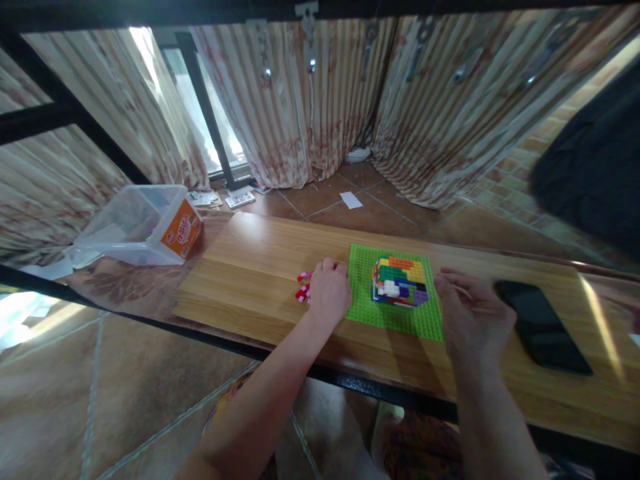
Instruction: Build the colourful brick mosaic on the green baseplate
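Observation:
A green studded baseplate (363,303) lies on the wooden board, with a multicoloured block of toy bricks (400,280) built up on its middle. My left hand (330,290) rests at the plate's left edge, fingers curled down and closed; what they hold, if anything, is hidden. Beside it, to the left, lie several small red and pink bricks (303,292), partly covered by the hand. Just right of the plate, my right hand (473,310) is raised with thumb and fingers drawn together. Nothing I can name shows between its fingertips.
A black phone (545,327) lies on the board (250,267) at the right. Left of the board stands a clear plastic bin (135,220) with an orange label. A dark metal bar (350,380) runs along the near edge. Curtains (300,113) hang behind.

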A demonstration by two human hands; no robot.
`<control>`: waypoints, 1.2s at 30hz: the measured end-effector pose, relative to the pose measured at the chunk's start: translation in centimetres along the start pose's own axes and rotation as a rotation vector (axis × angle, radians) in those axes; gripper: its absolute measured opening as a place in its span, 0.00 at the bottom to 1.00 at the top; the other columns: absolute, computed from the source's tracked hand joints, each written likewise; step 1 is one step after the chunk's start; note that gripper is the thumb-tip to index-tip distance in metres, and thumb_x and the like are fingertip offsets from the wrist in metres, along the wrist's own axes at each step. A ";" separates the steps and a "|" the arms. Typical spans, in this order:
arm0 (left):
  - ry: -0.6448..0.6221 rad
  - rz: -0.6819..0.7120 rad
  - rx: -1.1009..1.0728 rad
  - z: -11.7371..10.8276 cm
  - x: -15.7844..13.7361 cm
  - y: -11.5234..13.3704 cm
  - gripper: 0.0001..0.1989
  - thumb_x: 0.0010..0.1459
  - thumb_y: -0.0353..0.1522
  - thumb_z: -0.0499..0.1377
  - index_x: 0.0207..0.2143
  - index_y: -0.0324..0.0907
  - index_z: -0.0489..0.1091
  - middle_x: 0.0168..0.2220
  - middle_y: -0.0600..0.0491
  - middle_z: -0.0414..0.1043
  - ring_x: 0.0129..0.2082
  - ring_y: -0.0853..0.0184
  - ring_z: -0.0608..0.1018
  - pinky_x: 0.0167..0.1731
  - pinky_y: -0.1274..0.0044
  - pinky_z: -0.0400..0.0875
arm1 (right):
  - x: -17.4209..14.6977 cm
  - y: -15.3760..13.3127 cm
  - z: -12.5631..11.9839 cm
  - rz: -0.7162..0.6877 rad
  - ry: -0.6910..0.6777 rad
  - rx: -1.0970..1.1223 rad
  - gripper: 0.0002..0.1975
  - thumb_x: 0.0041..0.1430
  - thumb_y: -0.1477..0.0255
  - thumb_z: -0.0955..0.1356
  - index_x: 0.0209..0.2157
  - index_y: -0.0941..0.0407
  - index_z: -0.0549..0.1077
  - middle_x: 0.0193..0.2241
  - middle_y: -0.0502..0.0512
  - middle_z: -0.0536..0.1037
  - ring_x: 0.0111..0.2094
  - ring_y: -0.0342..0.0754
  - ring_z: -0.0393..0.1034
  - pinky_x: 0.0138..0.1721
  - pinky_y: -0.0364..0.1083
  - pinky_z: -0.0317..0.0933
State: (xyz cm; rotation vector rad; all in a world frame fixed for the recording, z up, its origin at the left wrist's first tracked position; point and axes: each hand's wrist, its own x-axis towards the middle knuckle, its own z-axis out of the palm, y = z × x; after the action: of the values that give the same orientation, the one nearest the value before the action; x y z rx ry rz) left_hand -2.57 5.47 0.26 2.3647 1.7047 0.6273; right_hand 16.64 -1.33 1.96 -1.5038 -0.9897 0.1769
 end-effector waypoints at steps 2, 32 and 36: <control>-0.014 0.009 0.060 0.4 0.1 -0.2 0.10 0.61 0.27 0.53 0.39 0.38 0.74 0.43 0.43 0.71 0.45 0.57 0.72 0.46 0.68 0.68 | 0.3 -0.4 -0.1 0.057 0.071 0.037 0.11 0.50 0.63 0.72 0.30 0.57 0.78 0.32 0.55 0.80 0.33 0.49 0.75 0.39 0.52 0.70; -0.005 -0.285 -1.066 1.3 -0.7 4.5 0.07 0.47 0.33 0.67 0.30 0.39 0.76 0.24 0.55 0.73 0.24 0.71 0.72 0.26 0.79 0.64 | 0.0 -1.0 -0.6 0.172 -0.031 0.021 0.12 0.50 0.61 0.72 0.30 0.56 0.79 0.26 0.53 0.80 0.28 0.47 0.74 0.32 0.47 0.68; -0.018 -0.304 -1.114 1.6 -0.5 4.5 0.11 0.44 0.33 0.68 0.31 0.38 0.74 0.23 0.57 0.71 0.23 0.72 0.71 0.25 0.79 0.64 | 0.0 -0.9 -0.8 0.159 -0.032 0.033 0.11 0.50 0.62 0.72 0.30 0.57 0.79 0.26 0.53 0.80 0.28 0.47 0.74 0.33 0.47 0.68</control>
State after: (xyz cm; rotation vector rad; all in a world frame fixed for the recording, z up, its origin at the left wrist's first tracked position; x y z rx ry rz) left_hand 1.85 3.67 0.38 1.2965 1.1519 1.0981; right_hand 16.74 -2.00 2.93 -1.5541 -0.8885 0.3303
